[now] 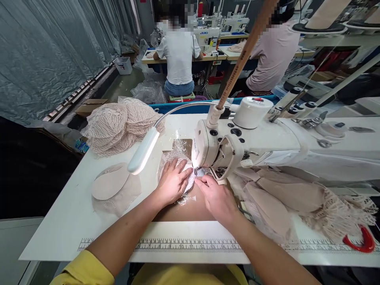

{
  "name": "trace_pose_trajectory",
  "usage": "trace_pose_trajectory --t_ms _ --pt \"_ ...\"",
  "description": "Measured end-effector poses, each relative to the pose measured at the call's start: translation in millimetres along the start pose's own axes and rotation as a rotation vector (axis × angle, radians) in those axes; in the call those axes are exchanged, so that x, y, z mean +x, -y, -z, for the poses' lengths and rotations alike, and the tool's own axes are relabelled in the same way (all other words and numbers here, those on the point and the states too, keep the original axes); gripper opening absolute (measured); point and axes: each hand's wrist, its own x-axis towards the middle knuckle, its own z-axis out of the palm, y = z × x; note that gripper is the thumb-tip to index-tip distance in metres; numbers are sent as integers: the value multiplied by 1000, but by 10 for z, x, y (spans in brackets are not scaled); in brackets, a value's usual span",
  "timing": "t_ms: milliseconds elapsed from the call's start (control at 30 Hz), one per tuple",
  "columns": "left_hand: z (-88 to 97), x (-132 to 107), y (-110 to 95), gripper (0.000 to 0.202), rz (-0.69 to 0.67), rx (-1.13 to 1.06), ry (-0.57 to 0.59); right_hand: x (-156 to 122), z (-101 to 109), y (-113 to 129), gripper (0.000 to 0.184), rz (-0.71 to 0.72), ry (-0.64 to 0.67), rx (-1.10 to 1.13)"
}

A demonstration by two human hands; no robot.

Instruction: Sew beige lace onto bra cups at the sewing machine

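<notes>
A pale pink lace piece (166, 160) lies under the needle area of a white sewing machine (204, 146). My left hand (173, 180) rests flat on the lace with its fingers spread, just left of the presser foot (197, 171). My right hand (215, 196) is at the front of the foot, thumb and forefinger pinched at the lace's right edge. The fingertips cover part of that edge. Beneath both hands lies a brown sheet (184, 211) with shiny clear tape on it.
A lace stack (118, 122) sits back left, near a lamp (145, 150) on a bent neck. Beige cups (109, 184) lie on the left; more beige pieces (276, 194) and red-handled snips (360, 239) lie right. A ruler strip (184, 245) lines the front edge. Two people sit beyond.
</notes>
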Motion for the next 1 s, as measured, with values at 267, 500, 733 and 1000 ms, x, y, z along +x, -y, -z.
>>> trace_pose_trajectory --t_ms 267,500,733,1000 --pt "262 -259 37 44 -129 -166 180 -69 -39 -73 43 105 -133 213" --pt "436 -392 -28 34 -136 -485 22 -100 -20 -80 36 288 -71 253" --pt "360 -14 32 18 193 -542 324 -91 -81 -100 33 300 -124 258" --pt "402 -27 174 37 156 -918 416 -89 -50 -125 27 262 -113 266"
